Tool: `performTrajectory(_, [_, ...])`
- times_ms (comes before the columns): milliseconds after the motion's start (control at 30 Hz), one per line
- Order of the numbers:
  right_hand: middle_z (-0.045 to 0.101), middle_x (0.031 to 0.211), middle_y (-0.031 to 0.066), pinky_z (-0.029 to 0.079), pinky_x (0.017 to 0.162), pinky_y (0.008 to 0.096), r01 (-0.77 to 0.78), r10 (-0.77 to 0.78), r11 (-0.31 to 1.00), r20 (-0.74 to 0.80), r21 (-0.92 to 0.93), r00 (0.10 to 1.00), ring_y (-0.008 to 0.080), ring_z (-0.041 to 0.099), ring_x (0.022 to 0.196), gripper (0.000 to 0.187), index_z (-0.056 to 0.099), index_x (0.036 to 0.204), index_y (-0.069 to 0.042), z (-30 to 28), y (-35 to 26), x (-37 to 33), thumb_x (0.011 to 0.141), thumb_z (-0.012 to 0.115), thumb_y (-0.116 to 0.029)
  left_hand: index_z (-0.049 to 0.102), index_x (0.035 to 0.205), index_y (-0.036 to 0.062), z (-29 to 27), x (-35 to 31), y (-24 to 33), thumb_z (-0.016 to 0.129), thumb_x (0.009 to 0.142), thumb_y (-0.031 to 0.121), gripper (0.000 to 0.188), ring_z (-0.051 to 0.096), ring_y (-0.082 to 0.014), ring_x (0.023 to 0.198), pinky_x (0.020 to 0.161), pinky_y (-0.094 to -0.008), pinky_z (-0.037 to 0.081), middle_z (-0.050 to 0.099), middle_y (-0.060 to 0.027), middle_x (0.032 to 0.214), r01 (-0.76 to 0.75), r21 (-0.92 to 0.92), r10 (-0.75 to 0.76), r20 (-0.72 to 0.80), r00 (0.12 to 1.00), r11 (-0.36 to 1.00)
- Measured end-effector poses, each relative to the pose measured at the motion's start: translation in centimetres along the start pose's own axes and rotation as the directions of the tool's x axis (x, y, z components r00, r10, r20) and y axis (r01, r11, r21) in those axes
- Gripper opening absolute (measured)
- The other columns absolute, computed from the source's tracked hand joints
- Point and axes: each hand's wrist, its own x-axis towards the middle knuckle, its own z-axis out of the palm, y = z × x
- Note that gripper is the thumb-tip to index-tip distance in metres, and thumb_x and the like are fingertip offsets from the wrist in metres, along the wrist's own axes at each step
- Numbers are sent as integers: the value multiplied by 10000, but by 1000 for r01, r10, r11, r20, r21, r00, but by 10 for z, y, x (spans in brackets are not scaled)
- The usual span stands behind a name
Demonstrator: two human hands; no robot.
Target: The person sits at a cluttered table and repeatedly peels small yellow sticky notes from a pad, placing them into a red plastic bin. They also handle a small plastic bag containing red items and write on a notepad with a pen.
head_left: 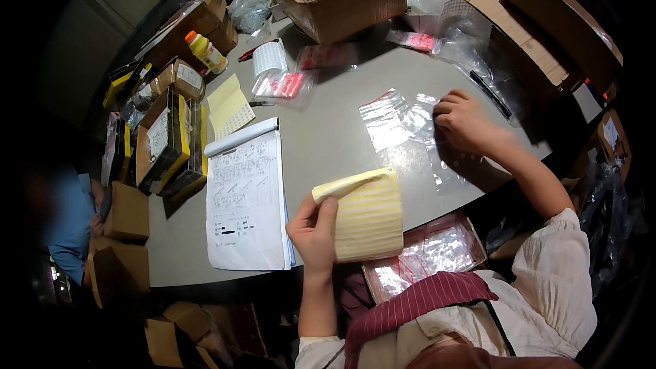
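My left grip point(313, 232) pinches the yellow sheets point(369, 219) by their upper left corner, thumb on top, with the upper edge curled over. The sheets lie just right of that grip, overhanging the near edge of the counter point(328, 143). My right grip point(468, 123) is bent over the right side of the clear bags point(386, 121), its fingertips at their edge; whether it pinches one or merely rests there, I cannot tell.

I judge the work to be partway along: the sheets are in hand and the bags lie spread beside my right grip, but they look flat, and I can make out nothing yellow on them. More clear bags fill the shallow box point(480, 254) below and right of my left grip, so much seems left.

Several things are hard to make out. Glare washes out the bags, so I cannot count them. My left fingers are partly behind the sheets, and the shadow under my right grip hides what lies there. Small round spots show below it, too faint to identify. The shallow box is partly covered by the counter's edge, and the handwriting on the notebook point(246, 198), left of my left grip, is too small to read.
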Motion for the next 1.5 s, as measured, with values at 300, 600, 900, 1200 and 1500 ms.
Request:
performTrajectory(300, [694,1098,176,558,871,415,-34,-58,639,92,768,994,348,696,1002,344,599,1211,-17,-41,-68,17,934,697,-195,703,1104,-103,4,-8,2,655,945,5,197,615,-104,919,829,-257,487,692,-59,1012,-18,-12,18,37,999,1000])
performTrajectory(600, [675,896,169,548,747,403,-37,-55,649,95,760,994,336,692,830,202,644,1042,-25,-32,-81,18,904,694,-164,725,1058,-69,4,-5,-7,674,940,49,174,627,-90,825,753,-242,490,727,-47,910,-88,108,85,36,996,990])
performTrajectory(900, [723,841,79,538,735,284,-268,56,369,266,890,962,124,683,796,185,701,974,32,-22,-67,21,926,681,-145,716,1018,-79,12,-2,-1,650,899,-47,140,635,-144,853,784,-281,495,703,-83,914,-112,155,106,42,993,982])
performTrajectory(1200, [711,878,131,546,693,353,-219,324,695,-25,684,946,235,681,747,205,682,993,-22,8,-20,50,872,721,-183,720,1099,-80,3,-2,-10,651,929,-23,193,649,-138,931,810,-278,505,726,-84,988,-57,101,55,21,998,993])
performTrajectory(1500, [710,1072,92,504,973,385,197,-192,974,-52,115,980,258,659,1034,230,719,1028,-45,24,12,34,817,721,-137,712,1131,-68,-30,-5,6,653,945,1,207,665,-139,939,857,-258,502,730,-96,1016,-76,-293,20,-192,981,953])
